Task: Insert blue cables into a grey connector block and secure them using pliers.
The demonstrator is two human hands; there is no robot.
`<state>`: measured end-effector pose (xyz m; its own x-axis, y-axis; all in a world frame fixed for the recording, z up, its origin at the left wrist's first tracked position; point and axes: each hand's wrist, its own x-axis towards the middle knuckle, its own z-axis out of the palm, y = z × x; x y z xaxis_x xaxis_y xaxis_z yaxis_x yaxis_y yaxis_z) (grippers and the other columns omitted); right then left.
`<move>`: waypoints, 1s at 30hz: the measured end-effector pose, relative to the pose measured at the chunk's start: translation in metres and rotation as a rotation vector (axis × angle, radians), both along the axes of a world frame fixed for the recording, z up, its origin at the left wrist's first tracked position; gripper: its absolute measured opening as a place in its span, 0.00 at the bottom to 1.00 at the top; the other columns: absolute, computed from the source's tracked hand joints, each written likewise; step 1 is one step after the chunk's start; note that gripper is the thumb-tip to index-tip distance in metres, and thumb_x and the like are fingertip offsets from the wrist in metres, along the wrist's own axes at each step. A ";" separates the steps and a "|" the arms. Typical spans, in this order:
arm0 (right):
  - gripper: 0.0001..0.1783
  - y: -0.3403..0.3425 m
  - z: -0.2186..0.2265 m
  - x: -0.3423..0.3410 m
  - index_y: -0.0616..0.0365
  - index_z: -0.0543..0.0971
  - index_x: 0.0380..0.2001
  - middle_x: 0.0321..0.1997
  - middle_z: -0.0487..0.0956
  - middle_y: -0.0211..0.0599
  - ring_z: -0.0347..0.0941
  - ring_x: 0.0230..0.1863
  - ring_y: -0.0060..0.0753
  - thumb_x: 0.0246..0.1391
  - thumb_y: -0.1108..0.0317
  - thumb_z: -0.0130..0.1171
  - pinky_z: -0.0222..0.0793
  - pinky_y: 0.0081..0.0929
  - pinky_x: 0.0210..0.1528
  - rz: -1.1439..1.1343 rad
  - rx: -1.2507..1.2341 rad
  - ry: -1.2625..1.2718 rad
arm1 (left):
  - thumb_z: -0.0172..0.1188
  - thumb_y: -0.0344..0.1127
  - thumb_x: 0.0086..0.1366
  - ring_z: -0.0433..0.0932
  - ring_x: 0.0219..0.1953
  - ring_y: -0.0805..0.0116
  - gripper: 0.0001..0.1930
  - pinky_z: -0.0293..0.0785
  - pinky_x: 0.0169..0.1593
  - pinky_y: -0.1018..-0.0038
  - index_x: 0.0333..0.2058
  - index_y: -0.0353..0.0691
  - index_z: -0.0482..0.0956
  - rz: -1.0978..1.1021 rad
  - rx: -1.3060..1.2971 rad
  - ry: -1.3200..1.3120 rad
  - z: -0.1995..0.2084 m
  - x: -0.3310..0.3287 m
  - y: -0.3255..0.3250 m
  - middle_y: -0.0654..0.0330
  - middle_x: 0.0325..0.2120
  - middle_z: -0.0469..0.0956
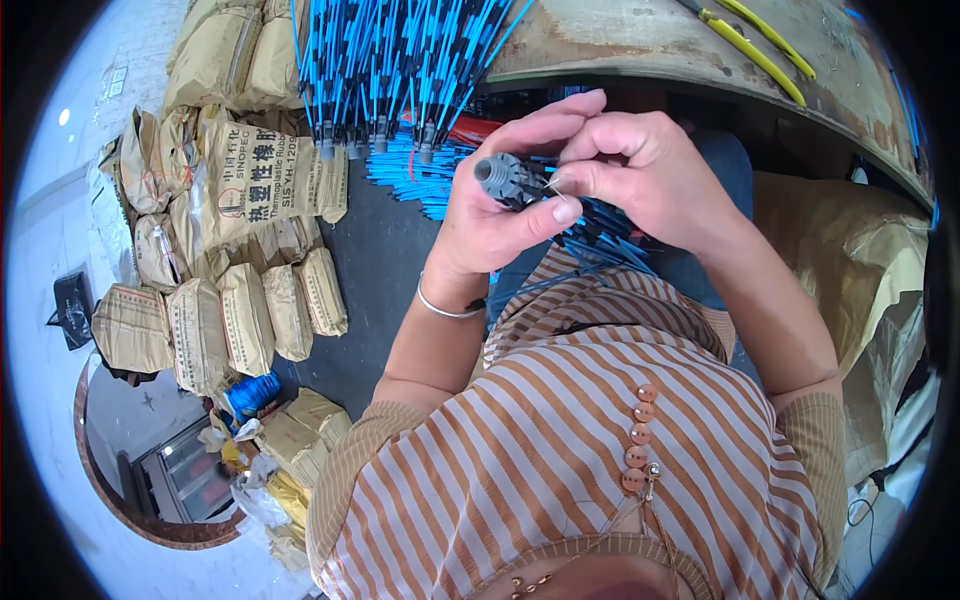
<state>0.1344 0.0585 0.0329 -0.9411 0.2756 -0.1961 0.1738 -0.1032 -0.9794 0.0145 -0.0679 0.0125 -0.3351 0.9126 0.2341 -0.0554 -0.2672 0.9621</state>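
Note:
My left hand (pixel 478 215) is wrapped round a dark grey ribbed plastic fitting (pixel 508 180) with a hollow round end. Its open end faces left. Dark and blue thin rods (pixel 605 240) fan out from behind it, over my lap. My right hand (pixel 640 170) is closed in a pinch at the fitting's side, thumb and forefinger on a thin pale strand (pixel 553 183) like wire or thread. The fingers partly hide where the strand meets the fitting.
Bundles of blue rods with dark grey ends (pixel 390 70) stand ahead to the left; more blue rods (pixel 415 175) lie below them. A worn table (pixel 600 40) with yellow-handled pliers (pixel 755 55) curves ahead. Stacked brown paper sacks (pixel 195 325) and a blue spool (pixel 252 393) are at left.

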 end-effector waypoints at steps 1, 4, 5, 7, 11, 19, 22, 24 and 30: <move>0.06 0.000 -0.005 0.000 0.65 0.79 0.27 0.32 0.78 0.37 0.69 0.29 0.27 0.40 0.79 0.59 0.63 0.17 0.33 -0.057 0.094 0.075 | 0.63 0.28 0.46 0.69 0.53 0.47 0.22 0.64 0.58 0.56 0.43 0.32 0.73 0.022 -0.015 -0.030 -0.001 -0.001 0.002 0.37 0.51 0.68; 0.07 -0.003 -0.014 0.008 0.65 0.79 0.30 0.32 0.78 0.36 0.69 0.29 0.26 0.43 0.79 0.58 0.64 0.17 0.33 -0.202 0.376 0.302 | 0.61 0.25 0.48 0.72 0.49 0.49 0.16 0.67 0.55 0.58 0.39 0.32 0.73 0.109 -0.059 -0.123 -0.005 0.002 0.004 0.39 0.46 0.73; 0.08 -0.001 -0.013 0.014 0.65 0.79 0.32 0.33 0.79 0.35 0.70 0.29 0.27 0.45 0.79 0.58 0.65 0.18 0.34 -0.269 0.480 0.366 | 0.61 0.25 0.48 0.72 0.49 0.49 0.16 0.67 0.55 0.58 0.39 0.32 0.73 0.114 -0.048 -0.122 -0.006 0.001 0.004 0.39 0.46 0.73; 0.09 0.010 -0.010 0.026 0.65 0.79 0.34 0.33 0.79 0.34 0.71 0.30 0.27 0.46 0.79 0.58 0.66 0.18 0.36 -0.330 0.595 0.433 | 0.61 0.23 0.50 0.75 0.44 0.56 0.14 0.70 0.49 0.65 0.37 0.33 0.73 0.089 -0.032 -0.104 -0.009 -0.001 0.004 0.45 0.39 0.76; 0.15 0.078 0.002 0.041 0.58 0.78 0.41 0.36 0.78 0.35 0.72 0.32 0.29 0.45 0.76 0.61 0.68 0.20 0.35 -0.636 1.249 0.365 | 0.62 0.21 0.51 0.78 0.36 0.64 0.12 0.73 0.42 0.73 0.35 0.35 0.73 0.076 -0.018 -0.085 -0.007 -0.001 0.006 0.53 0.30 0.80; 0.27 0.159 -0.043 0.022 0.57 0.66 0.57 0.54 0.70 0.39 0.70 0.42 0.32 0.55 0.62 0.56 0.68 0.24 0.42 -0.153 1.668 -0.143 | 0.67 0.22 0.46 0.77 0.27 0.71 0.16 0.73 0.35 0.79 0.34 0.36 0.73 -0.018 -0.037 0.067 0.000 0.000 0.024 0.57 0.25 0.80; 0.26 0.142 -0.021 0.025 0.58 0.65 0.57 0.54 0.69 0.41 0.70 0.42 0.30 0.57 0.61 0.53 0.67 0.24 0.41 -0.381 1.152 -0.005 | 0.67 0.20 0.42 0.78 0.28 0.69 0.19 0.73 0.36 0.77 0.35 0.36 0.73 -0.023 -0.083 0.036 0.009 -0.001 0.018 0.55 0.25 0.80; 0.25 0.126 -0.004 0.032 0.58 0.65 0.58 0.53 0.69 0.42 0.69 0.42 0.29 0.59 0.60 0.51 0.67 0.24 0.40 -0.565 0.604 0.111 | 0.68 0.19 0.38 0.78 0.29 0.66 0.23 0.74 0.37 0.75 0.36 0.36 0.73 -0.031 -0.138 0.010 0.012 -0.002 0.018 0.54 0.25 0.79; 0.39 0.029 -0.007 0.074 0.57 0.53 0.62 0.47 0.67 0.44 0.68 0.40 0.36 0.45 0.80 0.52 0.73 0.30 0.38 -0.242 -0.165 0.077 | 0.71 0.19 0.33 0.78 0.28 0.66 0.27 0.74 0.37 0.75 0.38 0.36 0.74 -0.006 -0.076 -0.056 0.002 -0.006 0.019 0.56 0.26 0.80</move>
<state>0.2085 0.0880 0.0262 -0.8659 0.4639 -0.1874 0.0507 -0.2913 -0.9553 0.0081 -0.0490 0.0144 -0.3398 0.9293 0.1448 -0.1114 -0.1926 0.9749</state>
